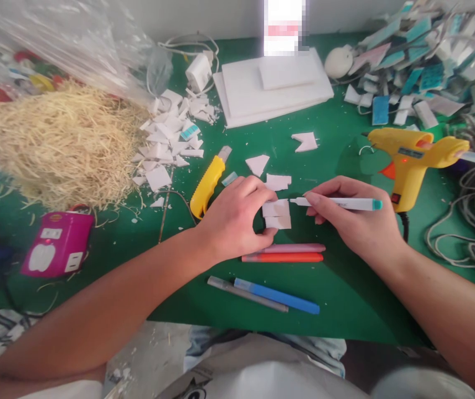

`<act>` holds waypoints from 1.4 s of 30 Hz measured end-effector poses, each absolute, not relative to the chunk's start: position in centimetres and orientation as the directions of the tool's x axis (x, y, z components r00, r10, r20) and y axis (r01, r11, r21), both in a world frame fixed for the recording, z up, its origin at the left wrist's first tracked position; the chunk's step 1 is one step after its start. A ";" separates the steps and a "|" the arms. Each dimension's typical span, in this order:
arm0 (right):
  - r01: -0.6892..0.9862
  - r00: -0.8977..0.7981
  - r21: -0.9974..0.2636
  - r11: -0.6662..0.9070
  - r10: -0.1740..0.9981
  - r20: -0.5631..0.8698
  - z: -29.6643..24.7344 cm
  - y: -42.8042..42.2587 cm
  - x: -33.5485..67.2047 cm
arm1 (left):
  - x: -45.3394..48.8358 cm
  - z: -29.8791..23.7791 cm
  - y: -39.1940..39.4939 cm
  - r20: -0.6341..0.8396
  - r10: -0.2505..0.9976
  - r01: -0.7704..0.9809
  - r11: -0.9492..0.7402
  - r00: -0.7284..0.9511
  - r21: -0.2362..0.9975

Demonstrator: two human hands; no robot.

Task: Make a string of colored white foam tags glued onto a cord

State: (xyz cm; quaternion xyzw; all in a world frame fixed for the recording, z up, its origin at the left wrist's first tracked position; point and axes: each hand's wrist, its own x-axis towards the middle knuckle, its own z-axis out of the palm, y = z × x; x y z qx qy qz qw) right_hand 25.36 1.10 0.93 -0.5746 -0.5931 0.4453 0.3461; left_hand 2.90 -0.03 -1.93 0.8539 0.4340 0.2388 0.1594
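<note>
My right hand [356, 213] is closed round a white marker pen [339, 204] with a teal end, its tip pointing left. That tip is close to the right edge of some small white foam board pieces [277, 208], which lie edge to edge on the table. Thumb and fingers of my left hand [239, 216] grip these pieces from the left side. Another white scrap [279, 182] lies just beyond them. Below are a pink marker [299, 248] and an orange-red marker [287, 257], partly next to my left thumb.
A yellow utility knife [208, 185] lies left of my left hand. On the right stands a yellow hot glue gun [412, 155]. Nearer me lie blue [279, 296] and grey [248, 293] markers. White boards [241, 100], scraps [166, 138], straw [63, 138] and a magenta socket box [58, 244] surround the workspace.
</note>
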 end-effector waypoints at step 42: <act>0.477 -0.209 -0.879 0.004 0.972 -0.109 1.3 0.8 25.6 | 2.8 -2.0 0.1 0.274 0.813 0.650 -0.578 0.514 0.494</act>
